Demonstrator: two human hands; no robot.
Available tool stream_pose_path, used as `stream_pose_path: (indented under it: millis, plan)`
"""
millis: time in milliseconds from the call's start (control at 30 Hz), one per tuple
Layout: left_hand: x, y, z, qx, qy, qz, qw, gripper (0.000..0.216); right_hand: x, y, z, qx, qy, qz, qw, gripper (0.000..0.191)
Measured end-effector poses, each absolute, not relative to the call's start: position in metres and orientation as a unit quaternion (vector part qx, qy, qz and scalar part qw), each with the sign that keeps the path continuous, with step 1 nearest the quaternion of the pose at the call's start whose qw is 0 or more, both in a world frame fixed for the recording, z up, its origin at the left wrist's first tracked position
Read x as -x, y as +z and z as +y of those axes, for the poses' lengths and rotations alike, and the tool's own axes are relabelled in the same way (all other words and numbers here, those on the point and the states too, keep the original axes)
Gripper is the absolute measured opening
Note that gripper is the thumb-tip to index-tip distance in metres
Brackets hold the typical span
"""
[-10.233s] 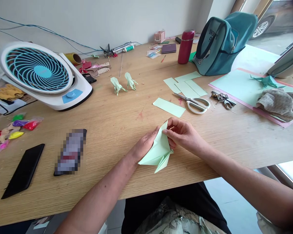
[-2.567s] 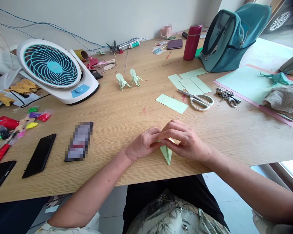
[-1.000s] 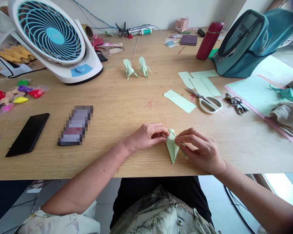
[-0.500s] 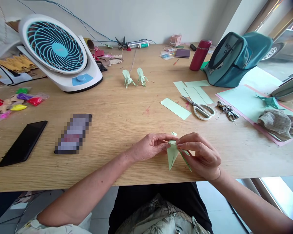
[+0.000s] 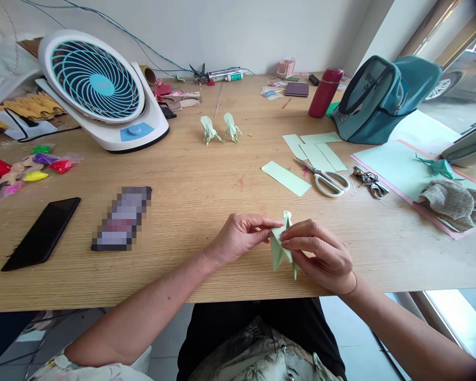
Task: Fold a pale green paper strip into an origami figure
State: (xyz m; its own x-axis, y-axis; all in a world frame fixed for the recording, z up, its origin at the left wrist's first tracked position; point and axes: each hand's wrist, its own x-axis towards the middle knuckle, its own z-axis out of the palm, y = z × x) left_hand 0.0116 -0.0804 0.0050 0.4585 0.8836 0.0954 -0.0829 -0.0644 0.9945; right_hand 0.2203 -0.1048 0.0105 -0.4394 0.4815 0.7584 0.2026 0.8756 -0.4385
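Note:
Between my two hands, above the table's front edge, is a folded light green paper figure [image 5: 278, 253] with pointed flaps hanging down. My left hand [image 5: 241, 235] pinches its left upper edge between thumb and fingers. From the right, my right hand [image 5: 323, 254] is closed on the figure's right side, its fingertips covering part of the folds. Farther back stand two finished-looking green origami animals [image 5: 232, 128]. Beyond my right hand lies a green paper strip [image 5: 286, 178], beside white-handled scissors [image 5: 328, 182].
More green strips [image 5: 320, 153] lie behind the scissors, with keys [image 5: 369, 181] to their right. At right are a teal bag [image 5: 375, 106], a red bottle [image 5: 326, 94] and a grey cloth [image 5: 446, 203]. A fan [image 5: 103, 90] and two phones [image 5: 43, 233] occupy the left.
The paper figure has turned in my hands, and its two lower flaps now hang closer together. My right hand has shifted slightly left. The view has moved a little.

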Motion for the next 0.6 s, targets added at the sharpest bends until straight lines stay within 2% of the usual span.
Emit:
stream_pose_path:
  millis: [233,367,500,600]
  plan:
    - [-0.01,0.003,-0.081,-0.623,0.42,0.355,0.556,0.016,-0.218,0.009,-0.103,0.195,0.145,-0.859,0.45,0.033]
    - [-0.008,0.004,-0.079,-0.676,0.424,0.34,0.498,0.015,-0.217,0.009,-0.101,0.202,0.139,-0.862,0.443,0.031]
    - [-0.005,0.009,-0.078,-0.723,0.432,0.309,0.441,0.017,-0.219,0.009,-0.096,0.309,0.11,-0.831,0.449,0.026]
    - [-0.003,0.014,-0.079,-0.752,0.416,0.309,0.407,0.018,-0.22,0.01,-0.091,0.387,0.212,-0.798,0.411,0.021]
